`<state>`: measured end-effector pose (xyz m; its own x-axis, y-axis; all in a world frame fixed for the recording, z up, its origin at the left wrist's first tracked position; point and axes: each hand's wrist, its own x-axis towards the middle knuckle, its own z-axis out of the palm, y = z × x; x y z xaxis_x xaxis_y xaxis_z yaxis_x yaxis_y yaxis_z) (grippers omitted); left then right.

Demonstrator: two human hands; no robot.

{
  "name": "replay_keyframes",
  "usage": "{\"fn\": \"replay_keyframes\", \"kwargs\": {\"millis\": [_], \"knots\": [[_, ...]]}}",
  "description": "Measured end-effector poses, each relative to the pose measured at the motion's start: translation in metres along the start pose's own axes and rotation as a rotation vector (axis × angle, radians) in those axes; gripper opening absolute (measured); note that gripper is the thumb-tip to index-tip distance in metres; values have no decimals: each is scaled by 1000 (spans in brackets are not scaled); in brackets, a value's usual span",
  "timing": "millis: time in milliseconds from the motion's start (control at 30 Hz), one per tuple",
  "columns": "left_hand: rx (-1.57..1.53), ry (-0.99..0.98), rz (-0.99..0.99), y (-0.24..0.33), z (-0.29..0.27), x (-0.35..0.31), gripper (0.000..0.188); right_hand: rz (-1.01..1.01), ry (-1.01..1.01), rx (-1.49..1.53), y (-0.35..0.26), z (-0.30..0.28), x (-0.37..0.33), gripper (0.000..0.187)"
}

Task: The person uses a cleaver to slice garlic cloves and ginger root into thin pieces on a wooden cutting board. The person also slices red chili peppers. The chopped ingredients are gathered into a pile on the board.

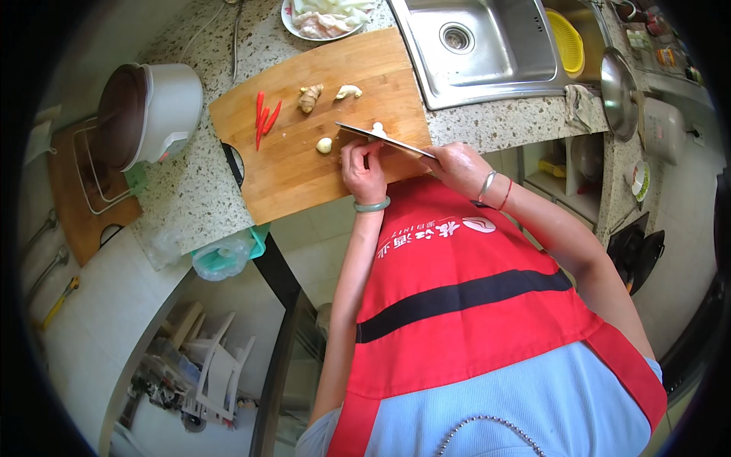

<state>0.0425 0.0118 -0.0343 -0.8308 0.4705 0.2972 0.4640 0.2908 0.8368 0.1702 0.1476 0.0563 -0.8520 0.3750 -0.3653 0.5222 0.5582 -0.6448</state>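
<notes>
My right hand [458,169] grips the handle of a knife [392,140], whose blade points left across the wooden cutting board [289,186]. On the near side of the blade my left hand [364,174] is closed, fingers bent against or very near the blade; whatever they pinch, if anything, is hidden. A peeled garlic clove [324,145] lies just left of that hand. White garlic pieces [378,128] show beyond the blade. Farther back on the board are a knob of ginger [310,97], a smaller pale ginger piece [349,92] and several red chillies [265,122].
A plate [287,19] of pale sliced food stands behind the board. To the right is a steel sink [434,99], with a yellow strainer [565,42] beyond it. A rice cooker [171,107] sits at left. A green-rimmed bin with a plastic bag [223,255] hangs below the counter edge.
</notes>
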Motion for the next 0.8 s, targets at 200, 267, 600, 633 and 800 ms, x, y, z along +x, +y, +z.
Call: {"fn": "replay_keyframes", "kwargs": {"millis": [200,267,600,633,800], "knots": [[-40,-13,-12,-3,0,-1,14,56,-88,18,-4,-20,-8,22],[-43,-2,-4,-2,0,-1,13,65,-104,-3,0,-17,-2,23],[45,-88,1,4,0,1,15,31,-30,-43,16,-5,9,21],[60,-73,18,4,0,2,15,13,-12,-68,18,-5,8,21],[15,16,-59,-3,3,0,14,-59,-1,-258,3,-11,-9,14]]}}
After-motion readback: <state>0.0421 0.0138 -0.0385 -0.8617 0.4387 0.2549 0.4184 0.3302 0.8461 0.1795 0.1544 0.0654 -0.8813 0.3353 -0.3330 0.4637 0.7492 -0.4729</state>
